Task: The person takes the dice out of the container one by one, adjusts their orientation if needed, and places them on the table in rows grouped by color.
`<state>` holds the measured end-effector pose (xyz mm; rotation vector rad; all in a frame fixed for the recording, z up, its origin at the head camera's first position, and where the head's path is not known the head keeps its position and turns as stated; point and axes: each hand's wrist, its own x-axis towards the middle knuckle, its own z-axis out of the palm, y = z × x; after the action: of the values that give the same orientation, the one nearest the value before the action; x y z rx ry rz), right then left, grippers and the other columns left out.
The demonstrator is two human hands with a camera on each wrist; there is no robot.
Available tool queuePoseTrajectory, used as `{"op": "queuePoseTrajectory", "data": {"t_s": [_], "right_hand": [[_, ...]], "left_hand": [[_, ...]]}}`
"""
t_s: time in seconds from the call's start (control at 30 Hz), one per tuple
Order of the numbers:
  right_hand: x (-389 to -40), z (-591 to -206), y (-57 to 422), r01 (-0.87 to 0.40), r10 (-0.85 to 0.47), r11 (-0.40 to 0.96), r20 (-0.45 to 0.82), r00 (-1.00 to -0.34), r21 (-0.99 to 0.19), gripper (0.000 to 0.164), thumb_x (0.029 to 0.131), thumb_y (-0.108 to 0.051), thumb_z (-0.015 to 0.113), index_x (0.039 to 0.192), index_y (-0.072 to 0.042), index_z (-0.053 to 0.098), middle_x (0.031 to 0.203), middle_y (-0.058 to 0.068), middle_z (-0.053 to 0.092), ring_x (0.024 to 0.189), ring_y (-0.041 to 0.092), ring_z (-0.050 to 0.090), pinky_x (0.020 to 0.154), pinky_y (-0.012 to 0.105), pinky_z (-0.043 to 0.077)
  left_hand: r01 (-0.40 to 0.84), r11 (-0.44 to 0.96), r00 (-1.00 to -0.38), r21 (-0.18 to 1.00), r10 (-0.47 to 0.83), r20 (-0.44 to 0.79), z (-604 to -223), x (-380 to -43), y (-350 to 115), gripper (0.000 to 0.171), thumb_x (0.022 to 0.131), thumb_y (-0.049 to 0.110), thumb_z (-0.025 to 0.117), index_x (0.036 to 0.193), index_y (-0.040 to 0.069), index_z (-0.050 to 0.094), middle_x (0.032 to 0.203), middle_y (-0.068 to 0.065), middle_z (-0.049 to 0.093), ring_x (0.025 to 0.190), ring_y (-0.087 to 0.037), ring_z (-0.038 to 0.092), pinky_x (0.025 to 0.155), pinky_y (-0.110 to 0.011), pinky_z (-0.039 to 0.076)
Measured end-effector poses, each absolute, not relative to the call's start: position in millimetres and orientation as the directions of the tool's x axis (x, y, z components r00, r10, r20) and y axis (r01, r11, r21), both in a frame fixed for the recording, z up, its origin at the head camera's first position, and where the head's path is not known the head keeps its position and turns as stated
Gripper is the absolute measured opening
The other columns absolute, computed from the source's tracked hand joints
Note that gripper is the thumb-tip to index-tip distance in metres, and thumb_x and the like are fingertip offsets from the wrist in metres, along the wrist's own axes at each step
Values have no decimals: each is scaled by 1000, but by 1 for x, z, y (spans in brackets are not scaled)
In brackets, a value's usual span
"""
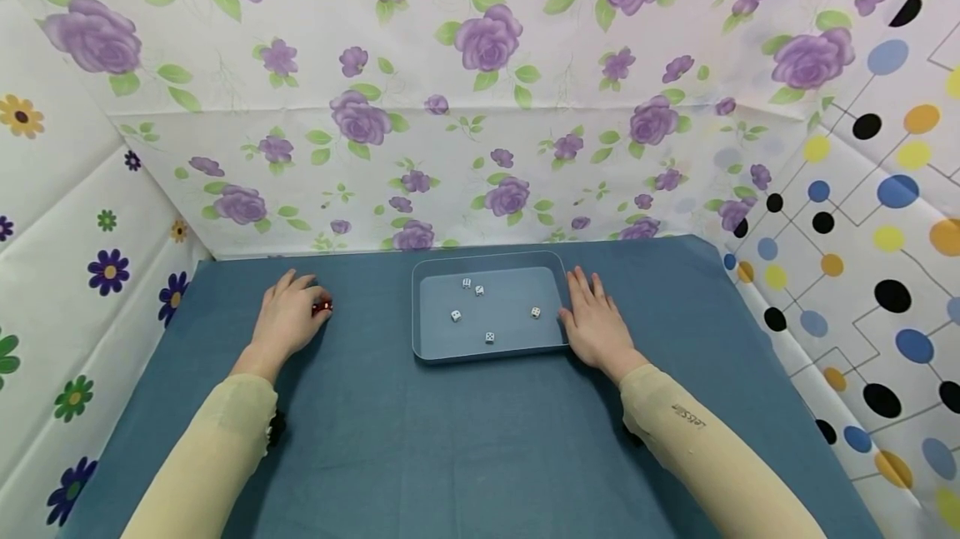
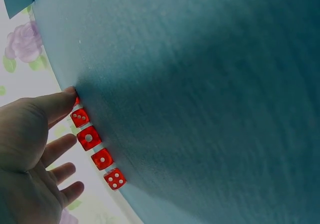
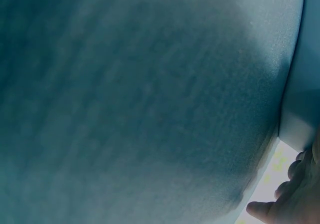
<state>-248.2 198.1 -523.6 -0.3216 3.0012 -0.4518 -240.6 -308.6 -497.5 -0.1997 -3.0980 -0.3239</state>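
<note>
On the left of the table, my left hand [image 1: 288, 318] is at a row of several red dice [image 1: 322, 306]. Its thumb and forefinger pinch the end die [image 2: 77, 101], which is mostly hidden behind the thumb. The other red dice [image 2: 89, 138] stand in a line on the cloth beside the loosely bent fingers. A shallow blue-grey tray [image 1: 435, 352] lies in the middle, with several white dice [image 1: 490, 338] scattered in it. Against the tray's right side rests my right hand [image 1: 597, 326], its fingers straight; in the right wrist view its fingers [image 3: 285, 189] appear beside the tray wall [image 3: 302, 98].
A blue cloth [image 1: 450, 439] covers the table. Behind it hangs a sheet with purple roses [image 1: 487, 39]. Flower-patterned fabric [image 1: 82, 272] stands at the left, dotted fabric [image 1: 862, 231] at the right.
</note>
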Motion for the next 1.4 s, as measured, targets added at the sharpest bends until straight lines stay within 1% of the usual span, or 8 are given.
{"op": "queuePoseTrajectory", "data": {"t_s": [0.47,0.77,0.93,1.2,1.4], "right_hand": [[-248,-523,198,-196,-224,933,-60,-973,-302,72,117,-35,42,173,-8,6,180,12,1,164,39,-4,128,65,14],[-247,-524,198,-195,-224,931,-62,-973,-307,71,117,-36,41,173,-8,6,180,12,1,164,39,-3,128,65,14],[-247,-523,198,-194,-222,933,-60,-973,-303,72,117,-36,42,173,-9,6,180,12,1,164,39,-3,128,65,15],[-247,-522,199,-197,-225,933,-63,-972,-302,71,117,-35,41,173,-8,7,180,12,1,164,39,-3,128,65,14],[-247,-522,198,-194,-224,932,-67,-972,-305,71,117,-35,41,173,-9,6,180,12,1,164,39,-4,128,65,13]], "left_hand": [[136,962,-990,239,124,61,-496,-237,-307,26,99,12,77,122,-1,75,154,-35,47,152,-57,25,120,-75,23],[149,946,-989,288,138,58,-492,-237,-303,40,96,13,81,132,-2,71,157,-35,44,152,-58,24,118,-78,23],[197,931,-980,309,178,90,-485,-237,-291,43,95,15,82,133,-1,71,158,-34,44,153,-57,25,117,-78,24],[285,902,-958,325,254,135,-477,-238,-261,41,95,15,83,132,1,73,159,-31,46,154,-54,27,117,-77,28],[342,881,-937,328,295,186,-477,-238,-234,39,94,17,85,129,3,76,159,-27,49,155,-51,29,119,-74,29]]}}
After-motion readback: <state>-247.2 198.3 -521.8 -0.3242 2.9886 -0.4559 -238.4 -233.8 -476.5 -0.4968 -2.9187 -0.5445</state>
